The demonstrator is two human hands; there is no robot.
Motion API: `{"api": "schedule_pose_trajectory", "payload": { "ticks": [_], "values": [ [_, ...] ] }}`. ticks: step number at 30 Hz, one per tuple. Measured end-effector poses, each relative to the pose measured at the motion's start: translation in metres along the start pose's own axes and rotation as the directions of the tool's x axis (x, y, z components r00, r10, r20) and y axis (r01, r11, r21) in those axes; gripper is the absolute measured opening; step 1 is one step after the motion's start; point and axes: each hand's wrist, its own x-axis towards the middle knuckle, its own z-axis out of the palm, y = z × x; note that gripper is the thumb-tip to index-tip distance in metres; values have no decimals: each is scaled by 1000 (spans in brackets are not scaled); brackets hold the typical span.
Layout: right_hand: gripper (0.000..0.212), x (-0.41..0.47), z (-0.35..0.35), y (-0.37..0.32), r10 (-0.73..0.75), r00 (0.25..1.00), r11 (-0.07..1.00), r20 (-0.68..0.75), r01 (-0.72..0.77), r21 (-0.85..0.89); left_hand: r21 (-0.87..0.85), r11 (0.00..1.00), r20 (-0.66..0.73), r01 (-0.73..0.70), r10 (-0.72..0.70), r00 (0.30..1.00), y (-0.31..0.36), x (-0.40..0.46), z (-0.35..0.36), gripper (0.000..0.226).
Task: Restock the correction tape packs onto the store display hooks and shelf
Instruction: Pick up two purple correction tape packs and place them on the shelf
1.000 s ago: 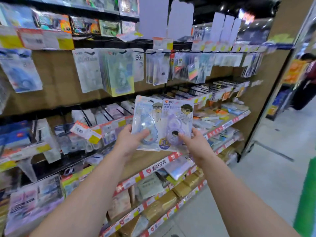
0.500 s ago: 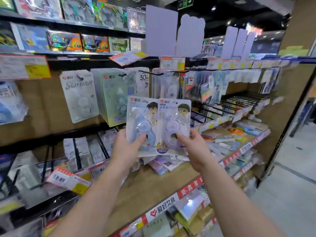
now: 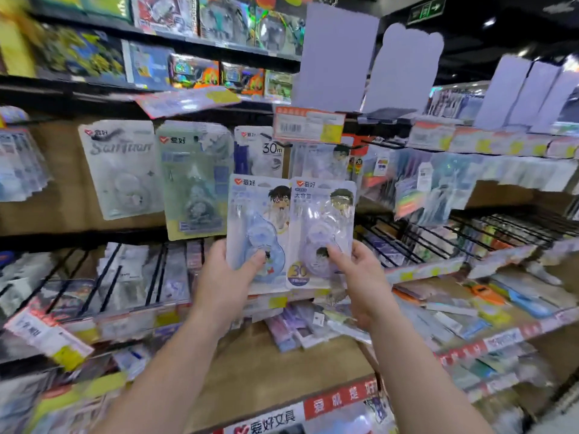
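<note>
Since half a second ago the two correction tape packs have risen against the display, their tops now overlapping the hanging packs (image 3: 194, 180) behind. The left hand (image 3: 224, 277) grips the blue pack (image 3: 257, 220), thumb on its front; the right hand (image 3: 360, 277) grips the purple pack (image 3: 322, 220) likewise. Both packs stand upright, long axis vertical, faces toward the camera, side by side and slightly overlapping above the fingers (image 3: 336, 256). Behind them, loose packets lie on the shelf (image 3: 275, 374).

Both correction tape packs (image 3: 291, 233) carry the brand 爱好 at the top; the right one also reads 大容量 and has a round badge with "30". Above and left of them, a hanging white pack (image 3: 120, 169) reads "Sanrian", though blurred, and another pack (image 3: 261, 151) shows "30m". Below them, the shelf edge strip (image 3: 282, 418) reads 爱好文具.
</note>
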Motion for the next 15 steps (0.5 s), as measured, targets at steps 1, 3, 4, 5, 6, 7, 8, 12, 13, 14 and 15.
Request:
{"api": "schedule_pose_trajectory", "payload": {
  "ticks": [1, 3, 4, 5, 6, 7, 8, 12, 13, 14, 15],
  "values": [
    [22, 7, -9, -3, -17, 1000, 1000, 11, 17, 4, -1, 1000, -13, -2, 2, 1000, 2, -1, 11, 20],
    [23, 21, -26, -8, -52, 998, 999, 41, 51, 11, 11, 1000, -31, -8, 8, 999, 8, -2, 31, 17],
    [24, 29, -32, -11, -70, 996, 998, 56, 69, 11, 23, 1000, -44, -11, 12, 999, 11, -1, 39, 18],
    [23, 36, -37, -13, -89, 994, 996, 70, 88, 14, 23, 1000, -63, -9, 10, 998, 13, 0, 47, 19],
    [22, 41, -42, -15, -109, 990, 994, 85, 108, 20, 3, 1000, -82, -8, 8, 997, 14, 1, 53, 20],
    [21, 46, -45, -16, -128, 987, 992, 94, 127, 26, -20, 1000, -106, -7, 5, 994, 16, 1, 59, 21],
    [20, 50, -48, -17, -147, 984, 989, 102, 144, 30, -33, 999, -126, -10, 6, 992, 17, 1, 63, 21],
    [20, 61, -55, -21, -182, 975, 983, 125, 176, 58, -57, 998, -178, -23, 13, 984, 23, -4, 73, 23],
    [17, 63, -56, -22, -189, 973, 981, 131, 182, 67, -65, 998, -192, -27, 14, 981, 24, -5, 74, 22],
    [16, 66, -57, -23, -199, 971, 979, 134, 190, 78, -81, 996, -201, -31, 14, 979, 23, -5, 74, 19],
    [16, 68, -58, -25, -208, 969, 976, 136, 196, 91, -103, 994, -210, -32, 10, 978, 22, -6, 75, 17]
  ]
}}
